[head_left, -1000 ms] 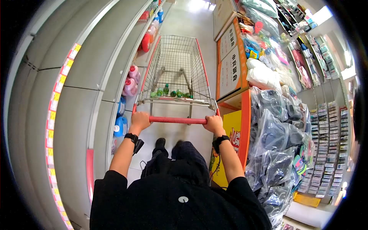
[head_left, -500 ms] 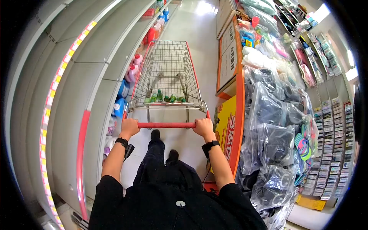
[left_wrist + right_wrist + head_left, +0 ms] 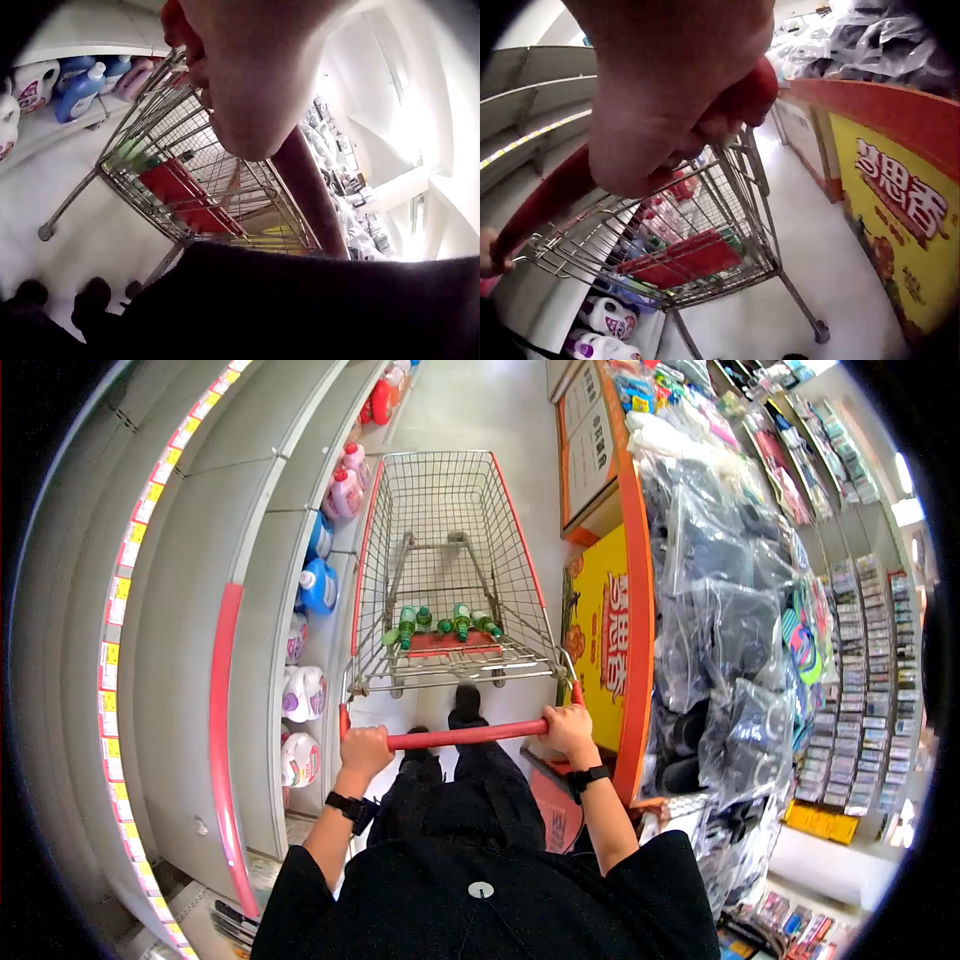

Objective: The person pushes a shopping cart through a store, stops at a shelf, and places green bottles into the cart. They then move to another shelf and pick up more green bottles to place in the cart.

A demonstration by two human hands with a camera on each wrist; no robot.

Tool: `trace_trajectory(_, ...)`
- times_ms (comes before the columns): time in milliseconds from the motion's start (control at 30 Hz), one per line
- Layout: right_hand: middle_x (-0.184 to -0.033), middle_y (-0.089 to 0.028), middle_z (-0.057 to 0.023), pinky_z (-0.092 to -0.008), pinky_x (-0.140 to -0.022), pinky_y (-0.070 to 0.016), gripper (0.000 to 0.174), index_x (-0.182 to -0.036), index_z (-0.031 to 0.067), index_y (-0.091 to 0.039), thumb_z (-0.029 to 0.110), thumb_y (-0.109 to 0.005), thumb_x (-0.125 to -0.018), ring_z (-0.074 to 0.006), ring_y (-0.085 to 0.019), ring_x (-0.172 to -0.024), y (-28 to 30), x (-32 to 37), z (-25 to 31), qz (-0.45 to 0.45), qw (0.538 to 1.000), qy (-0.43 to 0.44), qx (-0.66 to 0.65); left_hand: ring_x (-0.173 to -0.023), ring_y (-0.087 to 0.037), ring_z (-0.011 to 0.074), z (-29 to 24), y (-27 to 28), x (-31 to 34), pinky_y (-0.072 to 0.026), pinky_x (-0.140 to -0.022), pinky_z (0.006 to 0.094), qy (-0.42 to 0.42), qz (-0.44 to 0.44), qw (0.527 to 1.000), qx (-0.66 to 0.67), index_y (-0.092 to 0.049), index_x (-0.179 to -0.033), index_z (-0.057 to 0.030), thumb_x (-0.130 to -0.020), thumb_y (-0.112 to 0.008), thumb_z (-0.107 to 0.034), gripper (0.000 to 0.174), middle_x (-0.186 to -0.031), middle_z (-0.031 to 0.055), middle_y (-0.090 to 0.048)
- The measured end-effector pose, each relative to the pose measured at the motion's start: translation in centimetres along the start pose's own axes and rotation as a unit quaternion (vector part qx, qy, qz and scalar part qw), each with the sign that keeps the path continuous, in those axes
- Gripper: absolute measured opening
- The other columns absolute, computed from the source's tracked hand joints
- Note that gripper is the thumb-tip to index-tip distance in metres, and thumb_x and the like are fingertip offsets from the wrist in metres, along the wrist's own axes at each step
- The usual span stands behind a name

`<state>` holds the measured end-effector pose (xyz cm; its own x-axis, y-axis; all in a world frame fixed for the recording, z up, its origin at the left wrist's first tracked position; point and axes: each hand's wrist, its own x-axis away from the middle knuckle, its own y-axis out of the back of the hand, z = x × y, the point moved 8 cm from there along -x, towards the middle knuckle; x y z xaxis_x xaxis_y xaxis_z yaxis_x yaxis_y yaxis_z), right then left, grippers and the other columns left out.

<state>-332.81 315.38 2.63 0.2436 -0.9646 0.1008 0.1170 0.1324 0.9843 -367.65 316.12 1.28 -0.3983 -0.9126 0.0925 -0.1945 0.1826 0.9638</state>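
Note:
Both hands grip the red handlebar (image 3: 470, 735) of a wire shopping cart (image 3: 440, 500). My left hand (image 3: 366, 752) holds the bar's left end, and my right hand (image 3: 569, 730) holds its right end. Each wrist wears a black strap. Several small green bottles (image 3: 461, 622) lie and stand in the near end of the cart's basket, beside a red panel (image 3: 682, 259). In the left wrist view, the left hand (image 3: 247, 67) curls over the bar; the right wrist view shows the right hand (image 3: 667, 97) wrapped round it.
Grey shelves (image 3: 190, 560) line the left side, with pink bottles (image 3: 345, 495), blue bottles (image 3: 318, 586) and white jugs (image 3: 303, 693) low down. On the right stands an orange-edged bin with a yellow panel (image 3: 600, 630), heaped with plastic-bagged goods (image 3: 735, 620). Pale floor (image 3: 470, 410) runs ahead.
The cart and person have advanced along the aisle, so shelf goods and bin slide backward. The handlebar now tilts, its right end higher in view. Some bottles have shifted in the basket.

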Motion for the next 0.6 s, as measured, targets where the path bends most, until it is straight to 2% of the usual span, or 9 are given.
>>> trace_trajectory(100, -0.059, -0.06, -0.0064, -0.0396, -0.056, -0.0493, 0.02, -0.063, 0.0129, -0.054, 0.028, -0.067, -0.062, -0.028, -0.061, -0.056, -0.6, 4.7, 2.5, 0.014, 1.0, -0.013, 0.001, -0.05, -0.062, 0.0269, -0.6, -0.3, 4.2, -0.0486, -0.051, 0.0391, 0.002, 0.011, 1.0, 0.003, -0.058, -0.06, -0.0086, -0.069, -0.065, -0.023, 0.019, -0.055, 0.0106, -0.06)
trace_trajectory(133, -0.059, -0.06, -0.0063, -0.0396, -0.055, -0.0491, 0.02, -0.063, 0.013, -0.054, 0.028, -0.067, -0.062, -0.0278, -0.061, -0.056, -1.0, 6.0, 3.0, 0.013, 1.0, -0.012, 0.004, -0.05, -0.061, 0.0272, -0.8, -0.5, 5.4, -0.0486, -0.052, 0.0396, 0.011, 0.001, 1.0, 0.008, -0.056, -0.058, -0.0087, -0.067, -0.063, -0.017, 0.014, -0.055, 0.0104, -0.059)
trace_trajectory(233, -0.057, -0.059, -0.006, -0.0398, -0.054, -0.0484, 0.019, -0.063, 0.0133, -0.054, 0.027, -0.067, -0.061, -0.0274, -0.061, -0.056, -1.6, 9.9, 5.1, 0.011, 1.0, -0.023, 0.006, -0.051, -0.062, 0.0252, -1.6, -0.9, 9.2, -0.0488, -0.053, 0.0375, -0.019, 0.0, 1.0, -0.002, -0.057, -0.059, -0.0095, -0.068, -0.067, -0.026, 0.022, -0.056, 0.0088, -0.06)
trace_trajectory(367, -0.057, -0.06, -0.0056, -0.0394, -0.056, -0.0486, 0.018, -0.065, 0.0131, -0.054, 0.025, -0.067, -0.062, -0.0273, -0.062, -0.056, -2.5, 14.1, 6.6, -0.006, 1.0, -0.02, 0.013, -0.053, -0.063, 0.0255, -2.2, -1.9, 13.6, -0.0487, -0.054, 0.0371, -0.011, 0.02, 1.0, -0.019, -0.058, -0.061, -0.0101, -0.069, -0.067, -0.029, 0.023, -0.057, 0.0084, -0.061)
trace_trajectory(600, -0.056, -0.059, -0.0071, -0.0392, -0.057, -0.0482, 0.016, -0.065, 0.0118, -0.055, 0.024, -0.065, -0.063, -0.0275, -0.061, -0.055, -3.8, 20.6, 9.1, -0.038, 0.999, -0.009, -0.013, -0.053, -0.062, 0.0278, -4.2, -1.8, 20.0, -0.0496, -0.054, 0.0395, 0.008, -0.006, 0.999, -0.04, -0.061, -0.061, -0.0094, -0.067, -0.065, -0.021, 0.014, -0.057, 0.01, -0.061)
